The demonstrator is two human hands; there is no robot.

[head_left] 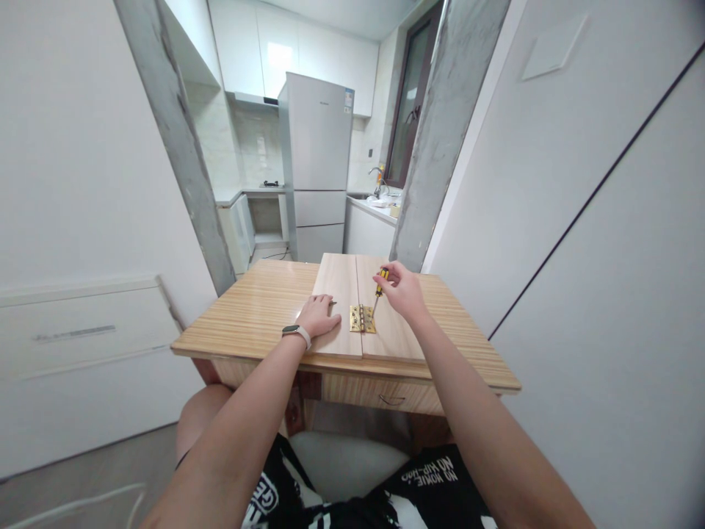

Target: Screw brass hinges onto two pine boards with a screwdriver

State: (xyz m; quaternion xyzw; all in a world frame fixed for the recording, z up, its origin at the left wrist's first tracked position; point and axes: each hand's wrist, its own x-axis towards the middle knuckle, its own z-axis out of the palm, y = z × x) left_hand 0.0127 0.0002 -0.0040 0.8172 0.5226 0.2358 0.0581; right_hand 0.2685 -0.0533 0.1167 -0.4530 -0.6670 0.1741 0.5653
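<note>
Head view: right hand (404, 290) grips the yellow screwdriver (379, 288), tip down on the brass hinge (362, 319), while left hand (319, 314) presses flat, released, on the board (335, 283).

You have bright, even, soft daylight across the room; shadows under your hands (358, 305) on the worktop (264, 308) are faint. Glare whitens one upper cabinet door (278, 55). The wide lens bends walls and pillars outward at the edges, and the lower corners blur and darken.
</note>
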